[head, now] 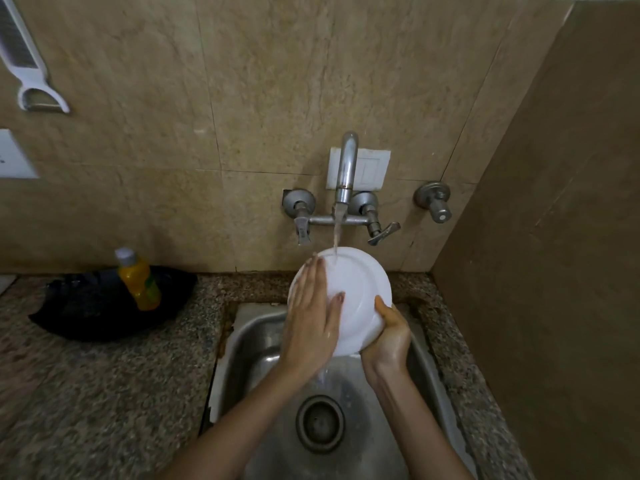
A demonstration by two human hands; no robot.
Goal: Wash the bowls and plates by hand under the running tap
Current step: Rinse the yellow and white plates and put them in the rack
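Observation:
A white plate point(360, 289) is held tilted over the steel sink point(249, 341), its top edge under the stream of water falling from the wall tap point(346, 168). My right hand point(389, 336) grips the plate's lower right rim. My left hand point(311, 313) lies flat on the plate's left side, fingers stretched out and pointing up. Water runs off the plate's lower edge into the sink.
A yellow bottle point(138, 278) stands on a black cloth point(104, 306) on the granite counter point(86, 393) to the left. The sink drain point(320, 422) lies below my arms. A white peeler point(31, 74) hangs on the wall at upper left. A side wall point(554, 271) closes the right.

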